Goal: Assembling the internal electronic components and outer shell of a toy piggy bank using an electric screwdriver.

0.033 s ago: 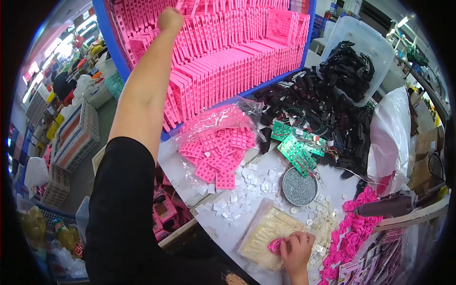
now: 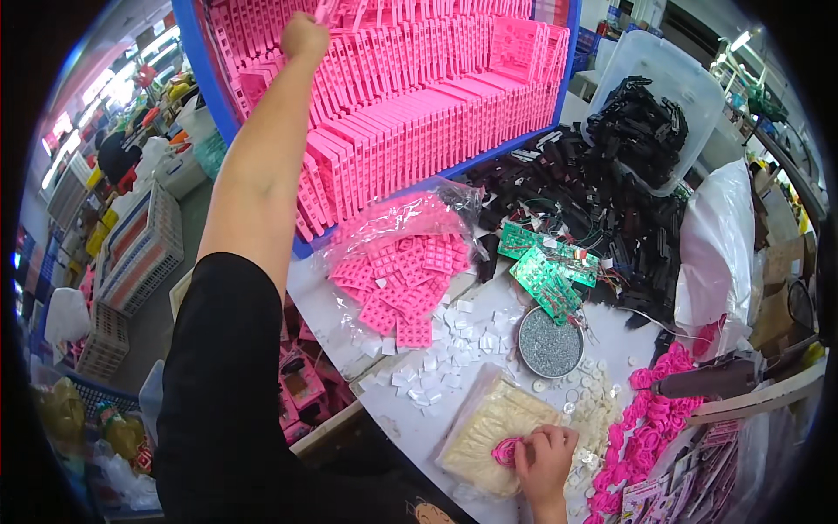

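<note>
My left hand (image 2: 305,37) reaches far up to the rack of pink plastic panels. Its fingers are closed round a pink plastic piece (image 2: 325,12), which is partly cut off by the top edge. Low on the table, my right hand (image 2: 546,458) has its fingers curled and pinched at a small coil of pink cord (image 2: 505,451). That coil lies on a cream, plastic-wrapped pad (image 2: 485,417). Rows of pink panels (image 2: 419,131) stand upright in a blue-edged bin (image 2: 208,74). A clear bag of pink keypads (image 2: 406,279) lies between my two hands.
White square pieces (image 2: 436,358) are scattered beside a round tin of small grey metal parts (image 2: 551,342). Green circuit boards (image 2: 550,275) with wires lie by a heap of black parts (image 2: 594,201). Pink cord coils (image 2: 646,419) pile up at right. A clear tub (image 2: 690,70) stands behind.
My left hand has shifted slightly to the left with the pink piece, its forearm following. The right hand and the pink cord coil stay in place.
</note>
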Motion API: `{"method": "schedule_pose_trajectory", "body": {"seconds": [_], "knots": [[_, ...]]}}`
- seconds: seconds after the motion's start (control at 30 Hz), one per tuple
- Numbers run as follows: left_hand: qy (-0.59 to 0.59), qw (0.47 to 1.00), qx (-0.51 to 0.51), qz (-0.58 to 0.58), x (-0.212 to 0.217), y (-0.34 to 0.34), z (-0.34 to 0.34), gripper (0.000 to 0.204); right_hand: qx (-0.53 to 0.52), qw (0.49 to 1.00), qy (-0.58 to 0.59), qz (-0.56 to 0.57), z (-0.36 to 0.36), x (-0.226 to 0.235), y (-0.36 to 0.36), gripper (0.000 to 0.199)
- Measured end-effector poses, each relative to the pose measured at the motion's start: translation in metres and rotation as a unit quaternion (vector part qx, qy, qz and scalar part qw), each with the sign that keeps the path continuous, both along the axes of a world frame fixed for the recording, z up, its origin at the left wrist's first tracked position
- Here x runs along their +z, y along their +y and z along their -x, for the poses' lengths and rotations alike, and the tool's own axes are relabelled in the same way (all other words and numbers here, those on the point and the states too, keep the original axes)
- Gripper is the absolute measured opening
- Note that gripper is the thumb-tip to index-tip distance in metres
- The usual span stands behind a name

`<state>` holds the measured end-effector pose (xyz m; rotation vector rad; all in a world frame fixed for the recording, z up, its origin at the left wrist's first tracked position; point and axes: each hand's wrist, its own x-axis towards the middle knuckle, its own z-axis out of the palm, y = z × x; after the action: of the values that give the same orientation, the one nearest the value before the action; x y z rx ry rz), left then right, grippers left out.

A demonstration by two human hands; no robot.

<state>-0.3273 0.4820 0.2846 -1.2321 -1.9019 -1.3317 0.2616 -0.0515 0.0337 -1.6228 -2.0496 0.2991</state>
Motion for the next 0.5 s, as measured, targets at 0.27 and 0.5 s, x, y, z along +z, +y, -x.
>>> {"method": "schedule_pose_trajectory", "body": {"seconds": [0.27, 0.5], "knots": [[-0.351, 0.738, -0.576, -0.009, -0.026, -0.208, -0.101, 0.036, -0.017, 0.994, 0.073, -0.077, 0.004, 0.029, 0.0, 0.032], [-0.511, 0.482, -0.618, 0.354, -0.177, -0.437, -0.282, 0.054, 0.006, 0.775, 0.614, 0.146, 0.033, 0.051, 0.019, 0.081]]}}
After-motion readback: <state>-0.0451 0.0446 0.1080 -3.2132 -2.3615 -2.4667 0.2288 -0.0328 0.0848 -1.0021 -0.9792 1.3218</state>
